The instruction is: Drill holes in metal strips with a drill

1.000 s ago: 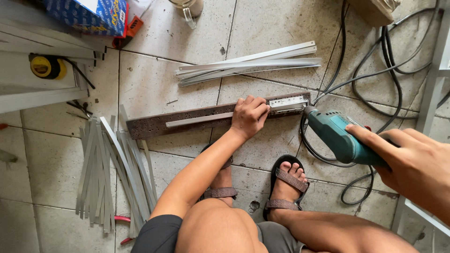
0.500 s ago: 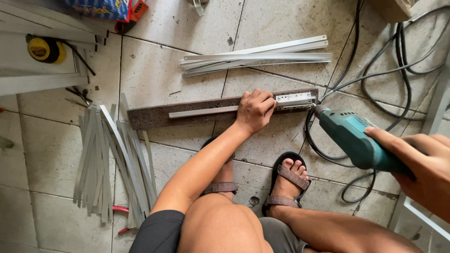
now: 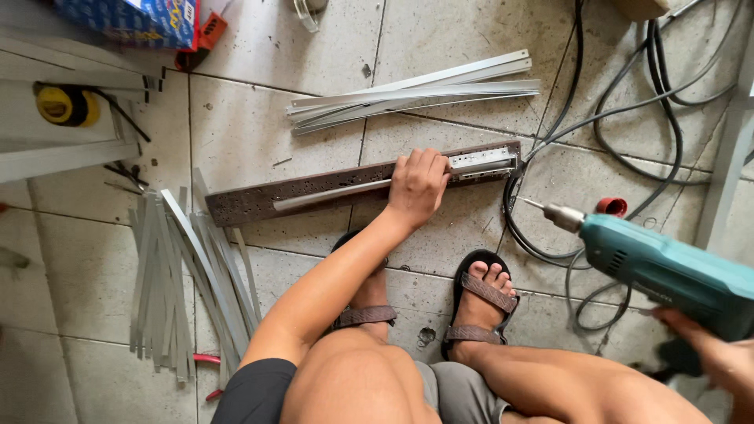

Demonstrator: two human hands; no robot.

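Observation:
My left hand [image 3: 419, 184] presses flat on a grey metal strip [image 3: 330, 196] that lies along a long dark brown board [image 3: 251, 202] on the tiled floor. The strip's right end [image 3: 483, 161] has a pale slotted piece. My right hand [image 3: 719, 361] grips the handle of a teal power drill [image 3: 667, 271] at the right edge. Its bit [image 3: 542, 208] points left toward the board's right end, a short gap away. My sandalled feet [image 3: 483, 294] rest just below the board.
A bundle of long pale metal strips [image 3: 416, 90] lies beyond the board, and another pile [image 3: 181, 275] fans out at the left. Black cables [image 3: 628, 118] loop at the right. There are a yellow tape measure [image 3: 67, 104], a blue box [image 3: 133, 20] and a small red cap [image 3: 611, 206].
The drill has drawn back to the right and toward me, away from the board's right end. My left hand has stayed on the strip.

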